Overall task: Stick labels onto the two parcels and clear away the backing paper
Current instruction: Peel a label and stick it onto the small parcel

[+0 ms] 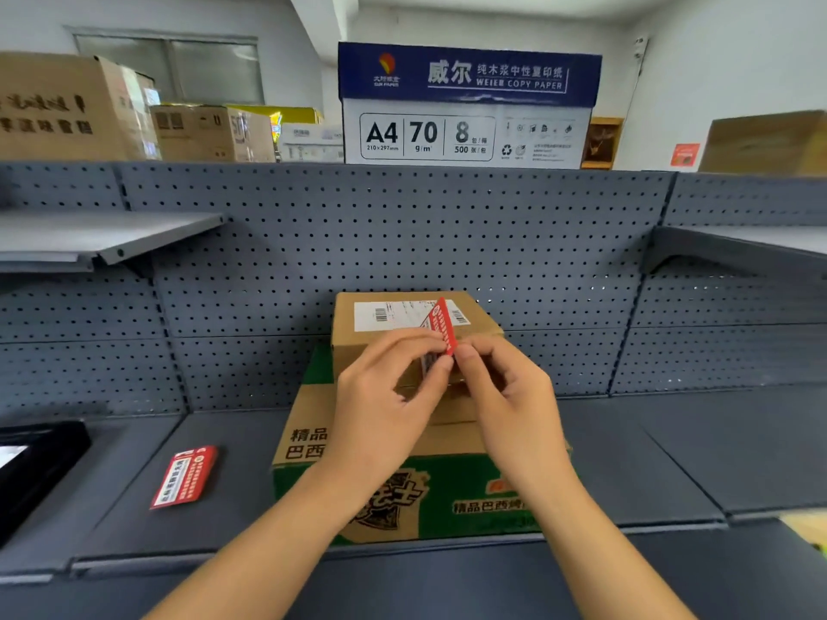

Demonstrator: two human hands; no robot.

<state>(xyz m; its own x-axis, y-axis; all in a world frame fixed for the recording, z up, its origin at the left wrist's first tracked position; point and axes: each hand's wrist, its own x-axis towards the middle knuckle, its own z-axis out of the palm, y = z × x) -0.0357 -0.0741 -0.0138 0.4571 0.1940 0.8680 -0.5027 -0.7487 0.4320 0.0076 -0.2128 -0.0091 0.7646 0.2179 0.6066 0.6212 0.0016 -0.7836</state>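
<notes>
A small brown parcel [380, 346] with a white shipping label on top sits on a larger green and brown carton [447, 498] on the grey shelf. In front of the small parcel, both hands pinch a red label [444, 325] held upright on edge. My left hand [385, 396] grips its lower left edge and my right hand [505, 387] pinches its lower right edge. A pale layer shows behind the red face; I cannot tell whether it is backing paper. A second red label [184, 476] lies flat on the shelf to the left.
A black tray or device [40, 463] sits at the far left of the shelf [649, 463]. A perforated grey back panel [447, 234] rises behind the parcels. Small side shelves jut out at left and right. A copy paper box [465, 105] and cartons stand on top.
</notes>
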